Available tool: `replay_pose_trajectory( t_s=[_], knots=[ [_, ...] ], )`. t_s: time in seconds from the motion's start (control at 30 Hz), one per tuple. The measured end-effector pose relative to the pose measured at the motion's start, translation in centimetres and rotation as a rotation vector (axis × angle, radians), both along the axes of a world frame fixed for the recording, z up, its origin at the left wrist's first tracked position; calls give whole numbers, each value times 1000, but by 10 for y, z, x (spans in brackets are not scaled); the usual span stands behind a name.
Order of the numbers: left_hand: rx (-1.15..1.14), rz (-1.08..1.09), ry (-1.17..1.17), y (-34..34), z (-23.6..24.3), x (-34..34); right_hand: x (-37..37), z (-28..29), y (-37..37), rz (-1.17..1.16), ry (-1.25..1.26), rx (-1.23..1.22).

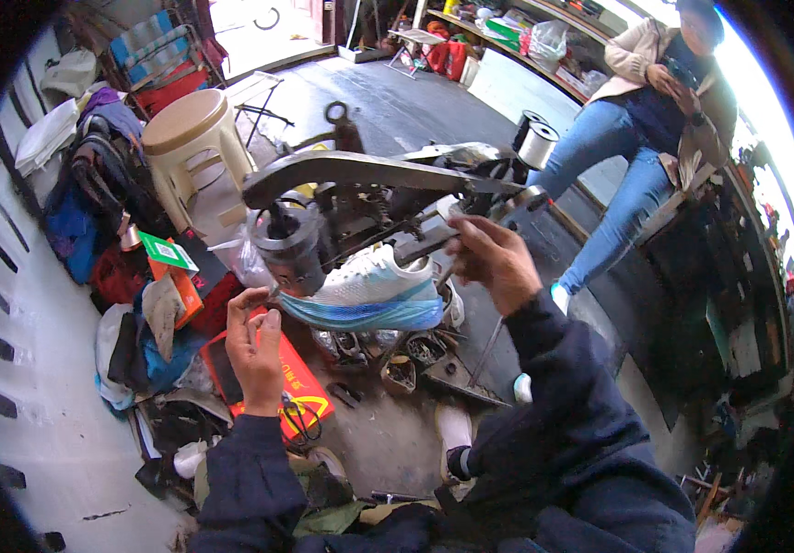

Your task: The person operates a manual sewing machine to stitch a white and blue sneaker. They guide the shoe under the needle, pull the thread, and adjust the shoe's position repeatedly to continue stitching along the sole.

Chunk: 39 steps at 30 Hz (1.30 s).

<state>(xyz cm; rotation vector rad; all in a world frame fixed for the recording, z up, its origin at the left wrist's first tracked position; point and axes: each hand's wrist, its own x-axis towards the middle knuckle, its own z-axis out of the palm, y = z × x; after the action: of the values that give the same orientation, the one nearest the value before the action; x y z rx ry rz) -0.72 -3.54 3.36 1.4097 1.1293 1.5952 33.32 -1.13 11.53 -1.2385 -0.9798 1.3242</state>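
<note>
A dark metal shoe-stitching machine with a long curved arm stands in front of me. A white and blue sneaker sits under its round head, toe toward the left. My left hand is raised beside the toe, fingers loosely bent and apart, apparently holding nothing. My right hand is at the machine's right side, just above the sneaker's heel end. Its fingers are curled together near a metal bar; what they grip is hidden. A white thread spool is mounted at the machine's far right.
A beige plastic stool stands at the left, near piled bags and cloth. A red box lies below my left hand, with scissors on it. Small trays of parts sit under the machine. Another person in jeans is at the right.
</note>
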Motion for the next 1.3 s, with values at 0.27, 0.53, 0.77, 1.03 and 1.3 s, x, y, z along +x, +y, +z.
replay_pose_trajectory(
  t_s=[0.27,0.53,0.77,1.03,1.3],
  knots=[
    [-29,-11,0,-2,-5,-1,-32,-2,24,-95,207,62],
    [-27,-39,19,0,-8,-4,-29,4,15,-73,492,103],
    [-73,-89,-34,-2,-7,-6,-30,4,18,-10,12,79],
    [-73,-107,-97,-1,-4,-3,-43,-10,10,99,119,-57],
    [-74,-82,-42,0,-5,-3,-58,-13,3,191,253,-91]
  ],
)
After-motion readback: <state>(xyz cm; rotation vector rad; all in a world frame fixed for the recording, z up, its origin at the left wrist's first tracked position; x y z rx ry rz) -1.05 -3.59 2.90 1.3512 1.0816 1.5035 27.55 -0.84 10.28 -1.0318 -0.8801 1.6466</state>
